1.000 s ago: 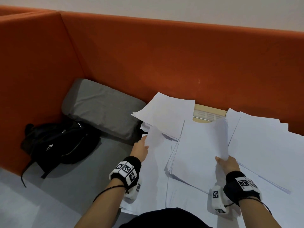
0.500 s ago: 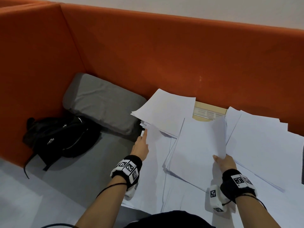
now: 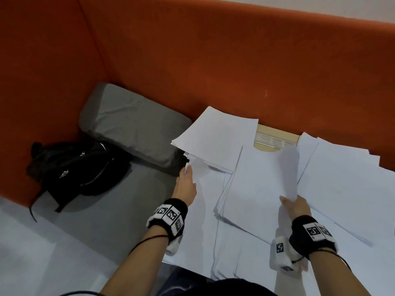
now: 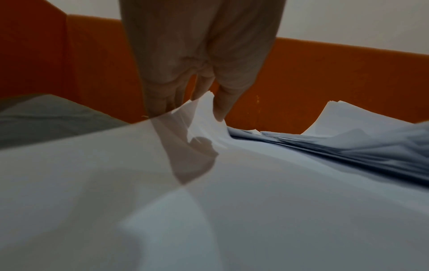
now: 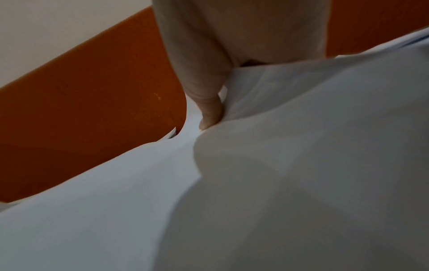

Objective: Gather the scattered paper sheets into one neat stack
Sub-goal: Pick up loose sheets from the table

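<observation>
White paper sheets lie scattered over the table. My right hand [image 3: 294,205] grips the near right corner of a bundle of sheets [image 3: 263,184], thumb [image 5: 210,110] on top, and the bundle's right side curls upward. My left hand [image 3: 185,184] reaches to the left edge of a sheet [image 3: 203,199] beside that bundle; in the left wrist view its fingers [image 4: 160,102] go behind the lifted edge of the sheet [image 4: 162,165] and the thumb [image 4: 224,104] sits in front. A loose pile [image 3: 218,137] lies just beyond the left hand. More sheets [image 3: 346,184] spread to the right.
An orange padded partition [image 3: 213,67] walls the back and left. A grey cushion [image 3: 132,122] and a black backpack [image 3: 77,167] lie on the grey bench at left. A strip of wooden table [image 3: 275,135] shows at the back between the piles.
My left hand has slid forward along the sheet's left edge toward the far pile. The right hand keeps its hold on the bundle, hardly moving.
</observation>
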Tool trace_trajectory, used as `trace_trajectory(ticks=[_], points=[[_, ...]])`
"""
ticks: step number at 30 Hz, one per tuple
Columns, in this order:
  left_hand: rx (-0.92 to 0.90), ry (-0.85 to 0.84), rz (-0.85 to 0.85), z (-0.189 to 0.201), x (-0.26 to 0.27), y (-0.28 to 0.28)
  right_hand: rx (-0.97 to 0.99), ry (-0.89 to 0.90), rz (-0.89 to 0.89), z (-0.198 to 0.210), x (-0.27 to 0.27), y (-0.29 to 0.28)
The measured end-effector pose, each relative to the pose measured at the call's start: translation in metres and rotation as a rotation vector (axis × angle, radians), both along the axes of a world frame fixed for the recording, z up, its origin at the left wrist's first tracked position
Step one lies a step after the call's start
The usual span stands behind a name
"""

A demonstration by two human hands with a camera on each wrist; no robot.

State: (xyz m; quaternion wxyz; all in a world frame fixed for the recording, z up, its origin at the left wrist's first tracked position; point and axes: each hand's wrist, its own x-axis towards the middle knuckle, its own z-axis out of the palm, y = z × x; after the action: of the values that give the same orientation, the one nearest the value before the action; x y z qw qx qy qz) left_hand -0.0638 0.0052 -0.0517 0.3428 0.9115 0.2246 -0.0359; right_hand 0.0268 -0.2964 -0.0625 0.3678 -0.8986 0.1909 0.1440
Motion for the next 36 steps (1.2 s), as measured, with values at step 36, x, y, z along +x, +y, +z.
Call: trace_trajectory(ticks=[36], points=[[-0.49, 0.077, 0.026, 0.002, -0.025, 0.021, 0.06, -0.014, 0.02, -0.001, -0.009, -0.002]])
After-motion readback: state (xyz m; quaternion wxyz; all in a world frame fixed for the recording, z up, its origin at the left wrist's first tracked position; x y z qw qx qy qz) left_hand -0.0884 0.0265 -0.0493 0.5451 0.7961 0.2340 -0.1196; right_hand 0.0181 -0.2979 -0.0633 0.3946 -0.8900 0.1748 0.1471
